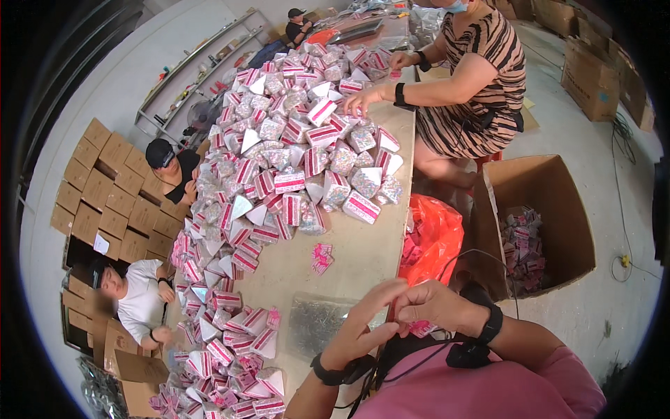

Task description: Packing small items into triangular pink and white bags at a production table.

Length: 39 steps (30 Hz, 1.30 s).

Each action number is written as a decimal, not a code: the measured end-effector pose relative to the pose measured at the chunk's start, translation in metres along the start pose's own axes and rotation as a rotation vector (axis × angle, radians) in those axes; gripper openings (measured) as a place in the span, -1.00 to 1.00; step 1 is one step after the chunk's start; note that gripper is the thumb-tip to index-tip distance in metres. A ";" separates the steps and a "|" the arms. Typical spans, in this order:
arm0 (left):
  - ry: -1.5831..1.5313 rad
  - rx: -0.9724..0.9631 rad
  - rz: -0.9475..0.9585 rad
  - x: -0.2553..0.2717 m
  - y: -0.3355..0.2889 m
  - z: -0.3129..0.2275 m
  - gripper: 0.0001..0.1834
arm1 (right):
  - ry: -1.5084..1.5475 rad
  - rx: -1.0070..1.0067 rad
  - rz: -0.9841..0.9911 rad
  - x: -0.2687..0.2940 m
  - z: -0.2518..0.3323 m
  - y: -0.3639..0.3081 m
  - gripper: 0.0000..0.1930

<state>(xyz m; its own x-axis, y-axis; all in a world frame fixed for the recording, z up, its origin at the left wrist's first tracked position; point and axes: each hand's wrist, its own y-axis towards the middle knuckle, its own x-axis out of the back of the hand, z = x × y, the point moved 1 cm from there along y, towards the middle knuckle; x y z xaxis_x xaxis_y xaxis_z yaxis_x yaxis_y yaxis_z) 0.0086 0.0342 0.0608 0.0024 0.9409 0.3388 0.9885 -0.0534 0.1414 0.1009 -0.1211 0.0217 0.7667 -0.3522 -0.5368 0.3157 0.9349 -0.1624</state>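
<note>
My left hand [363, 328] and my right hand [429, 304] meet close to my chest at the table's near edge. Together they pinch a small pink and white paper piece [421, 327], mostly hidden under the fingers. Both wrists wear black bands. Just left of my hands a clear plastic bag [317, 321] lies flat on the beige table [363, 258]. A few small pink cards [321, 257] lie loose a little farther up the table.
A large heap of pink, white and glittery triangular boxes [293, 153] covers the table. A seated person in a striped dress [474, 84] handles boxes at the far right. An orange bag [433, 237] and an open carton [537, 216] stand on the floor; three people sit along the left.
</note>
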 end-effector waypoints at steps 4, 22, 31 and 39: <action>0.210 -0.059 0.096 0.002 -0.004 -0.001 -0.46 | -0.001 -0.047 -0.011 0.003 -0.010 0.000 -0.86; -0.390 0.442 -0.274 -0.027 -0.020 0.034 -0.78 | -0.850 0.380 -0.225 -0.009 -0.007 0.000 -0.87; -0.398 0.492 -0.261 -0.027 -0.007 0.038 -0.79 | -1.223 0.596 -0.211 0.011 -0.016 0.006 -0.88; 0.256 0.345 -0.527 0.038 0.090 0.132 -0.46 | -0.879 0.489 -0.411 0.050 -0.022 -0.001 -0.90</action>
<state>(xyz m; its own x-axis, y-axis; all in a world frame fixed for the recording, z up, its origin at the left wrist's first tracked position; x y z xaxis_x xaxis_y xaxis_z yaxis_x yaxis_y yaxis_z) 0.1176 0.1091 -0.0365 -0.4865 0.7010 0.5214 0.8397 0.5400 0.0574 0.1263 -0.1390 -0.0229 0.6226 -0.7248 0.2951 0.6788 0.6878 0.2573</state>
